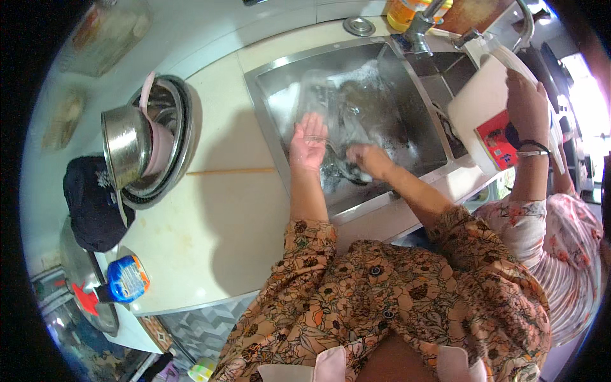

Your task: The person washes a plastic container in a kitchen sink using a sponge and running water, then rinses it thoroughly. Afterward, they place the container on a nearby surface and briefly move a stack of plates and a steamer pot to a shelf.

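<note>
Both my hands are over a steel sink (410,153) that holds soapy water. My left hand (309,145) is turned palm up, with a thin curved handle or utensil (321,139) lying across its fingers; its kind is unclear. My right hand (370,160) is blurred and curled beside it, low over the sink; whether it grips anything cannot be told. A clear, blurred container-like shape (317,93) and a pale cloth-like thing (355,126) show in the water beyond my hands.
Left on the counter (243,200) are a chopstick-like stick (231,171), stacked metal bowls (184,114), a steel pot (125,145), a dark cloth (90,205) and a blue spray bottle (126,279). A faucet (420,36) stands behind the sink. At right, another person's hand (527,110) holds a white container (482,105).
</note>
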`<state>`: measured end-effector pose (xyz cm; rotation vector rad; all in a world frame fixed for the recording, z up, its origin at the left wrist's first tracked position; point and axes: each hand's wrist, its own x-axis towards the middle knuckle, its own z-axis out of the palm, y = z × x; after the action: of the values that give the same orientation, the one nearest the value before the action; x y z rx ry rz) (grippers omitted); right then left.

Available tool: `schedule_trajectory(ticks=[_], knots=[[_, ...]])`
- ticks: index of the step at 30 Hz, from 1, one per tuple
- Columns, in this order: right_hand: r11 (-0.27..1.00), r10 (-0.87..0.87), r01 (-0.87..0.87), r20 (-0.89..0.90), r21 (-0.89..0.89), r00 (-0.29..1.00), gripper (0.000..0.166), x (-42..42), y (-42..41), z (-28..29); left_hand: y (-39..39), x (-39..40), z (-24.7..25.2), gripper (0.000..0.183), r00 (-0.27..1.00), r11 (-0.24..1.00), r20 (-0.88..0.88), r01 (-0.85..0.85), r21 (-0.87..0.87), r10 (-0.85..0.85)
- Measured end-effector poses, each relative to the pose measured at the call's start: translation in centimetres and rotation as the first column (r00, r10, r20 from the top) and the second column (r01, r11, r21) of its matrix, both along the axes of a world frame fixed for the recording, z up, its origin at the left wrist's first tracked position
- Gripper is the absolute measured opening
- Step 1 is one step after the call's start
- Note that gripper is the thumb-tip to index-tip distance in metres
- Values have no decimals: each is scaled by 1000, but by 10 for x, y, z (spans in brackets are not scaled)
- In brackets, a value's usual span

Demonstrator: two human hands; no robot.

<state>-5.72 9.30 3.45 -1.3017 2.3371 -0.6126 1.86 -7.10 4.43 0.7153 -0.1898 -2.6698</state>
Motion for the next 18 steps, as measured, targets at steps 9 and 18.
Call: schedule_trajectory(ticks=[9, 18], knots=[[911, -197, 175, -21, -374, 980, 19, 39, -65, 45, 15, 11, 3, 47, 989, 981, 35, 148, -128, -145], [990, 81, -84, 33, 114, 996, 14, 23, -30, 11, 4, 0, -5, 50, 993, 990, -7, 119, -74, -120]])
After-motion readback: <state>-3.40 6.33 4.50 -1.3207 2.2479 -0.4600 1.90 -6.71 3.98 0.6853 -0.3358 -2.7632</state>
